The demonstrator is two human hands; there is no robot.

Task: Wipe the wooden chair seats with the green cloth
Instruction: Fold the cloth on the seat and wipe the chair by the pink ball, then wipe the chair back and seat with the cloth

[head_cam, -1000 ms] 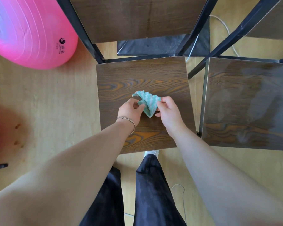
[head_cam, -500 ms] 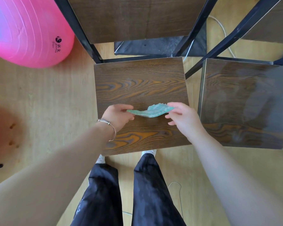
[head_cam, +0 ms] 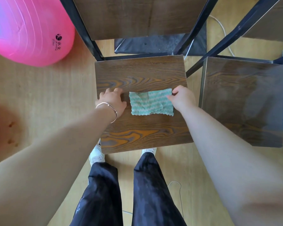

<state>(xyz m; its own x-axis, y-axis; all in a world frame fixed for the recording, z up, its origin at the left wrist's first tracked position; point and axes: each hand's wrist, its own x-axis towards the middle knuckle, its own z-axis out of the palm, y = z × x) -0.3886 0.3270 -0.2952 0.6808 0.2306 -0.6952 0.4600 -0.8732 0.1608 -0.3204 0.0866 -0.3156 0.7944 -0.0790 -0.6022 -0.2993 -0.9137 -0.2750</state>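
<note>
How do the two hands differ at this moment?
The left hand lies open on the chair seat beside the green cloth, not gripping it; the right hand pinches the cloth's right edge. The left wrist wears a bracelet; the right wrist is bare. Both are over the same seat.

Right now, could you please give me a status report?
Left hand resting on chair seat, empty. Right hand pinching corner of green cloth. Cloth spread flat on seat. Nothing in the way.
</note>
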